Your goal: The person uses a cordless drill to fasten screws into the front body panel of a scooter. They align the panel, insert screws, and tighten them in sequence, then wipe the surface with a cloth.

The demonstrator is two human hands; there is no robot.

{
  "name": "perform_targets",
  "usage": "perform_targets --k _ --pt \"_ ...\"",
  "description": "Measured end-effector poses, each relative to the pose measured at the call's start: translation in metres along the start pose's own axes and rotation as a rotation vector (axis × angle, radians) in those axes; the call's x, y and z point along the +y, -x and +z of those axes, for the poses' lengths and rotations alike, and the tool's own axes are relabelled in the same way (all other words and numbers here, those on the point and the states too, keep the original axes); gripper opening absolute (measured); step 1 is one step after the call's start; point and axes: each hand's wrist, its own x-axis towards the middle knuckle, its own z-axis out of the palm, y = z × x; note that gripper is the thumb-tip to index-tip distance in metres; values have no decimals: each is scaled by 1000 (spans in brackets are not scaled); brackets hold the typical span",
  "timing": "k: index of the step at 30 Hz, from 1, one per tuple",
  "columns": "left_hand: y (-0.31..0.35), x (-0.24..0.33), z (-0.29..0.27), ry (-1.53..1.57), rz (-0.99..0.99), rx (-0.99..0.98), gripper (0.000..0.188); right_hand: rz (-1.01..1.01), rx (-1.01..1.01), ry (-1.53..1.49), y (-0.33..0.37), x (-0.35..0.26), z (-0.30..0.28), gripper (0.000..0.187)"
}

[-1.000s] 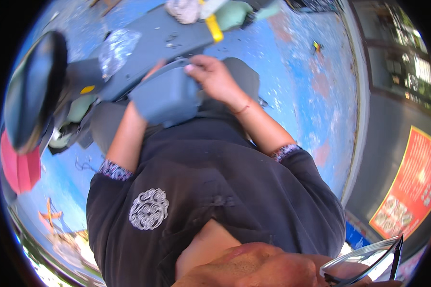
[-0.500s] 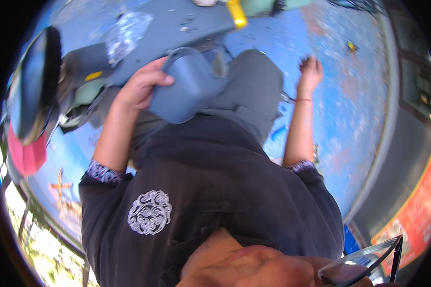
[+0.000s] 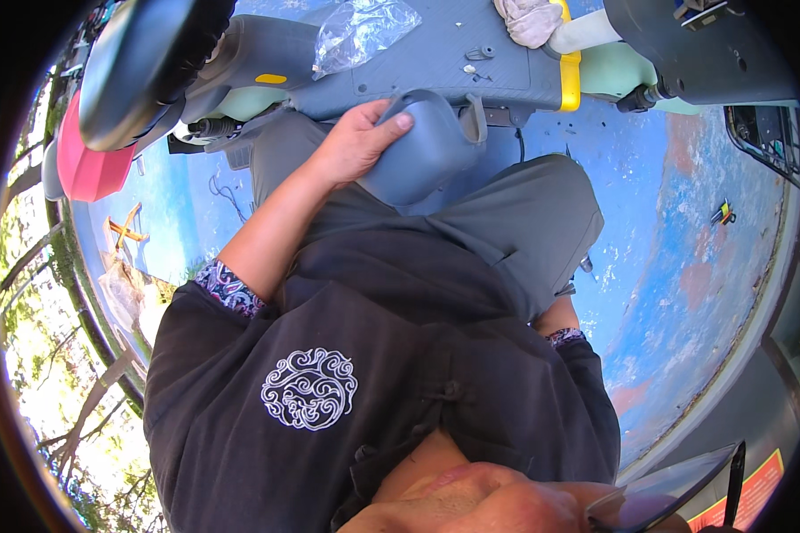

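Note:
My left hand (image 3: 357, 147) is closed on the left edge of a curved blue-grey plastic cover (image 3: 418, 151), thumb on its near face. The cover is tilted over my lap, in front of the grey footboard (image 3: 436, 53) of a scooter. Only my right forearm (image 3: 556, 316) shows, by the outside of my right thigh; the hand itself is hidden behind my leg. On the footboard lie a clear plastic bag (image 3: 364, 34), a small dark part (image 3: 480, 53) and a crumpled pale cloth (image 3: 533, 19) by the yellow trim (image 3: 570, 84).
The scooter's dark seat (image 3: 151, 71) rises at the far left, above a pink-red panel (image 3: 93, 151). An orange stand-like object (image 3: 125, 226) is on the blue floor (image 3: 649, 293). A small yellow-and-black item (image 3: 723, 212) lies to the right, near a low wall edge.
My view has swung, so the scene sits farther right. My right hand, earlier out to the right over the floor, has dropped behind my leg. My left hand keeps hold of the cover.

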Motion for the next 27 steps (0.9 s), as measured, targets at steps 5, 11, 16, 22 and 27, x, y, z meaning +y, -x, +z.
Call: perform_targets --k 5,11,16,22,27 --pt "0 0 -24 106 -95 -20 44 11 -79 -590 19 20 -26 27" --pt "-72 -70 -33 347 -198 244 41 -309 317 -803 165 -22 -158 39" --pt "-94 -96 -24 326 -38 151 43 -752 90 -715 314 -137 -270 57" --pt "-91 -96 -15 222 24 254 46 -820 -53 -242 406 -298 -256 39" --pt "-89 -89 -18 177 -5 217 51 -951 -91 166 432 -407 -189 43"
